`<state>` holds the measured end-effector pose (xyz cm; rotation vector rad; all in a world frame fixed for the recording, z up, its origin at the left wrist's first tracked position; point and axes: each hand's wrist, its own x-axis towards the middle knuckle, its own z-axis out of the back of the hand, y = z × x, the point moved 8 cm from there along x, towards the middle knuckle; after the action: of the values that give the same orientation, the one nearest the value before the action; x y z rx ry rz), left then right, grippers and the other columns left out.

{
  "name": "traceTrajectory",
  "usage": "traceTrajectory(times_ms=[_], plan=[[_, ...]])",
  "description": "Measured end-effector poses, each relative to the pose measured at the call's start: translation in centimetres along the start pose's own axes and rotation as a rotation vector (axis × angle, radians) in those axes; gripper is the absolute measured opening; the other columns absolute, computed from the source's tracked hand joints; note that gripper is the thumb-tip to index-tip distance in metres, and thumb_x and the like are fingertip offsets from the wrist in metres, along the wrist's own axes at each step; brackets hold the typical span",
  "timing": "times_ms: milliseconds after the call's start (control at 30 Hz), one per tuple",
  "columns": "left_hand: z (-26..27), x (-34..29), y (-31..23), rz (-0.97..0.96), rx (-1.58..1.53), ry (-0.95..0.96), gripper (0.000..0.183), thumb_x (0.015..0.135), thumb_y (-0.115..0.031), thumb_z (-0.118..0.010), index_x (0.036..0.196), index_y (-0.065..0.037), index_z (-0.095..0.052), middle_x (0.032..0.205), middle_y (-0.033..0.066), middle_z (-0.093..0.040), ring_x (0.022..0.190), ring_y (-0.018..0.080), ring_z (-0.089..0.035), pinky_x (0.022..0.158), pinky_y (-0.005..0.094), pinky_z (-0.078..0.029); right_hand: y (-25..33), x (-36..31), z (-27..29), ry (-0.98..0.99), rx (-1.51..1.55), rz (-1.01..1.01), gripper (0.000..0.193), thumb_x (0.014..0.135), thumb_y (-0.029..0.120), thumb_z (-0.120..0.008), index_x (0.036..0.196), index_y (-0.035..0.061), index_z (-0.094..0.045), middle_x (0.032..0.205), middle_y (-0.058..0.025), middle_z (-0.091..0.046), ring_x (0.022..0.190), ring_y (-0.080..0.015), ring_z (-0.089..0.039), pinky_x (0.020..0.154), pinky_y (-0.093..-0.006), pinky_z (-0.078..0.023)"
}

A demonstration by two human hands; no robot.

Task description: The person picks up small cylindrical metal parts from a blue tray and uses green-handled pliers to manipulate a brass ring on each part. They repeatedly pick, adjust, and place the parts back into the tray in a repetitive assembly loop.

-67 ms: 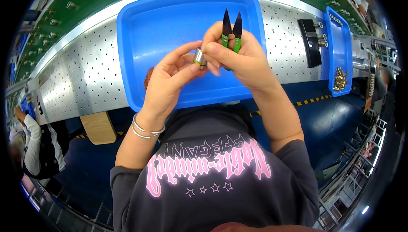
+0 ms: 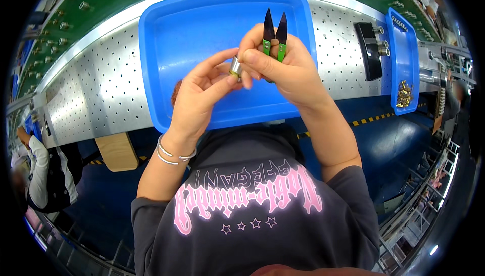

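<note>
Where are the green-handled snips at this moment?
In the head view, the snips are in the right hand, over the right side of the large blue tray.

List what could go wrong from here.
1. The green-handled snips sit in the right hand with their bare blades apart while its fingertips work close to the left hand; a careless turn might nick a finger.
2. The small metal cylinder seems pinched only by fingertips, so it could slip and drop into the blue tray below.
</note>
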<state>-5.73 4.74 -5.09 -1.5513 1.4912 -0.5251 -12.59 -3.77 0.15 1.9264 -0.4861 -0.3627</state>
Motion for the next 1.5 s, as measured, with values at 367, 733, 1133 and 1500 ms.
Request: traceTrajectory(times_ms=[367, 733, 1133, 1500], plan=[[-0.5, -0.1, -0.1, -0.028, 0.062, 0.018, 0.051, 0.083, -0.003, -0.06, 0.131, -0.001, -0.042, 0.107, 0.0156, -0.059, 0.095, 0.0226, -0.06, 0.085, 0.031, -0.048, -0.1, 2.0, 3.9, -0.192, 0.009, 0.139, 0.008, 0.085, 0.007, -0.059, 0.087, -0.0008, -0.057, 0.066, -0.001, -0.05, 0.062, -0.008, -0.05, 0.079, -0.0361, -0.053], [1.3, 0.2, 0.5, 0.052, -0.136, -0.118, 0.045, 0.084, -0.009, -0.062, 0.127, -0.003, -0.047, 0.105, 0.0113, -0.059, 0.098, 0.021, -0.059, 0.086, 0.0279, -0.046, 5.0, -1.2, 3.3, -0.166, -0.056, 0.403, 0.006, 0.087, 0.005, -0.055, 0.085, -0.0005, -0.057, 0.06, -0.0009, -0.049, 0.054, -0.0061, -0.047, 0.07, -0.0392, -0.056], [1.3, 0.2, 0.2, 0.021, -0.128, -0.144, 0.044, 0.085, -0.007, -0.06, 0.127, -0.004, -0.047, 0.105, 0.01, -0.059, 0.098, 0.0197, -0.059, 0.087, 0.0272, -0.046, 7.5, -1.9, -0.1, 0.034, -0.204, 0.546, 0.009, 0.091, 0.011, -0.05, 0.087, 0.0024, -0.052, 0.058, 0.0005, -0.041, 0.048, -0.0051, -0.038, 0.07, -0.042, -0.055], [1.2, 0.0, 0.1, -0.012, -0.094, -0.135, 0.042, 0.084, -0.005, -0.058, 0.125, -0.004, -0.049, 0.104, 0.01, -0.06, 0.097, 0.0186, -0.059, 0.087, 0.0277, -0.045, 7.6, -1.3, -1.2, 0.068, -0.271, 0.456, 0.009, 0.089, 0.009, -0.05, 0.086, 0.001, -0.052, 0.058, -0.001, -0.043, 0.049, -0.0071, -0.039, 0.068, -0.0424, -0.055]])
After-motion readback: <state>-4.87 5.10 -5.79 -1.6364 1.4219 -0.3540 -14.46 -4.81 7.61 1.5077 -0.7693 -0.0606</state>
